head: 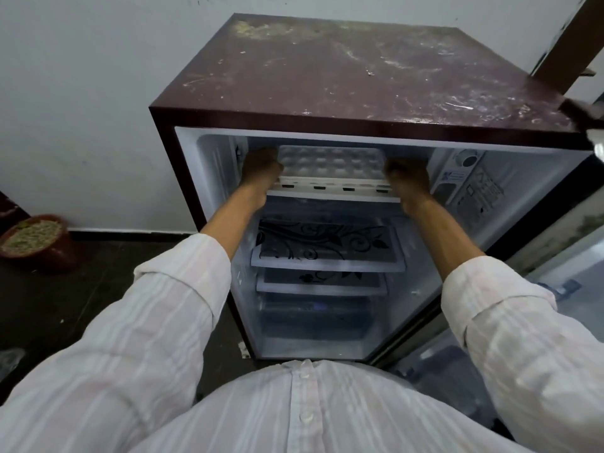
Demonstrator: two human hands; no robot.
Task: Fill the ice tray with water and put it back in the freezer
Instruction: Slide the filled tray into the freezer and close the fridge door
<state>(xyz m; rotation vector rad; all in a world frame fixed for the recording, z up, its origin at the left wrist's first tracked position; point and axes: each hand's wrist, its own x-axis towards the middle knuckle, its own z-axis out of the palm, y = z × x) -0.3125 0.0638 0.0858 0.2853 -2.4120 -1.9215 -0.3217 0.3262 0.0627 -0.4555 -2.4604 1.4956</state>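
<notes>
A white ice tray (330, 165) with several round cells lies level in the freezer compartment at the top of the open maroon fridge (359, 80). My left hand (261, 173) grips the tray's left end. Its right end is held by my right hand (408, 181). Both hands are inside the compartment mouth, just above the white freezer shelf edge (333, 192). Whether the cells hold water cannot be seen.
Below the freezer are two glass shelves with a black floral print (327, 246) and a clear drawer (313, 318). The fridge door (555, 273) stands open at the right. A clay pot (36, 240) sits on the dark floor at the left, by the white wall.
</notes>
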